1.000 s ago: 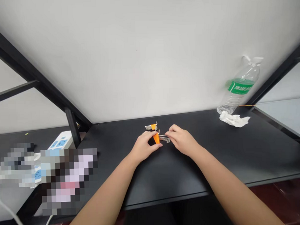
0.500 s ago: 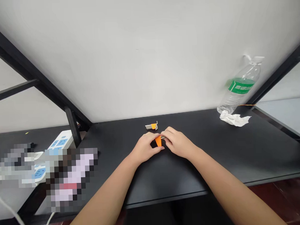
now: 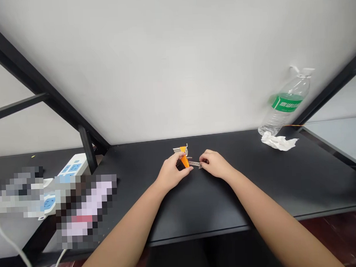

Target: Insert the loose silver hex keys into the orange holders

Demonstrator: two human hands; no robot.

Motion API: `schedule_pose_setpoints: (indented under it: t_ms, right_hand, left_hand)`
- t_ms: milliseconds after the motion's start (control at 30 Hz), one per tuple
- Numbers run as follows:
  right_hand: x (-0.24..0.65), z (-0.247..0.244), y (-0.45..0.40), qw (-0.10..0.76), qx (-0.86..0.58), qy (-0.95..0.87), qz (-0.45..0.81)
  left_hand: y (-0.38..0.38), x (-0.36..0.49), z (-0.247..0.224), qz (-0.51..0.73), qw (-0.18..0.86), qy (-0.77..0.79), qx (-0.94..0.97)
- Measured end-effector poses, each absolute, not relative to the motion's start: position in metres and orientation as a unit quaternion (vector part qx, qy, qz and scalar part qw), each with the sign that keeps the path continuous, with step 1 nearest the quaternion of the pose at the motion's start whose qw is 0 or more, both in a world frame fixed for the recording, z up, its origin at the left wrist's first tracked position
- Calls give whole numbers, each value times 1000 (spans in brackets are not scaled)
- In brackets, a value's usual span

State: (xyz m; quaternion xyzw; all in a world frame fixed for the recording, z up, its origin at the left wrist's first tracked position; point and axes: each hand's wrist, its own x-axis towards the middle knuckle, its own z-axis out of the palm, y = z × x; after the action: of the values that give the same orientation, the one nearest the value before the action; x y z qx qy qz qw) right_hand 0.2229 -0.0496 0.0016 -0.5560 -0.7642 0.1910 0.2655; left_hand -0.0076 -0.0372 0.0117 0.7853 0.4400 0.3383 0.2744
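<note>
My left hand (image 3: pixel 171 173) pinches the orange plastic holder (image 3: pixel 185 161); the thin silver L-shaped keys (image 3: pixel 194 163) point from it sideways, toward my right hand (image 3: pixel 216 163). The right fingers are closed at the keys' bent ends, which lie nearer to them.

A black desk (image 3: pixel 132 158) is set against a plain pale wall (image 3: pixel 175 63), framed by dark angled bars (image 3: pixel 60 110) — a workstation in what looks like an office or similar indoor workplace. A white power strip (image 3: pixel 72 168) with blue socket faces lies at left, near a pale cable (image 3: pixel 15 246); a green-labelled plastic bottle (image 3: pixel 287 102) and crumpled white tissue (image 3: pixel 279 141) sit at right — above a glossy dark-red floor (image 3: pixel 336 233).
</note>
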Motion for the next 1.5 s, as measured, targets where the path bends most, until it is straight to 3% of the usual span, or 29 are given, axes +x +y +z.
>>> schedule_pose_setpoints:
  t_ms: [367, 533, 700, 800, 1000, 1500]
  right_hand:
    - [235, 12, -63, 157, -681, -701, 140]
    - [236, 20, -69, 251, -584, -744, 208]
    - [223, 34, -76, 401, -451, -774, 193]
    - [215, 35, -78, 433, -425, -776, 171]
    - [211, 29, -78, 413, -428, -791, 140]
    - [215, 33, -82, 351, -458, -810, 108]
  left_hand:
    - [-37, -10, 19, 394, 245, 352, 813]
    - [-36, -10, 20, 412, 219, 370, 803]
    - [-35, -12, 19, 399, 217, 375, 808]
    - [-36, -12, 18, 381, 224, 382, 811]
    - [-41, -8, 20, 366, 266, 401, 797]
    - [-41, -9, 20, 359, 253, 408, 800]
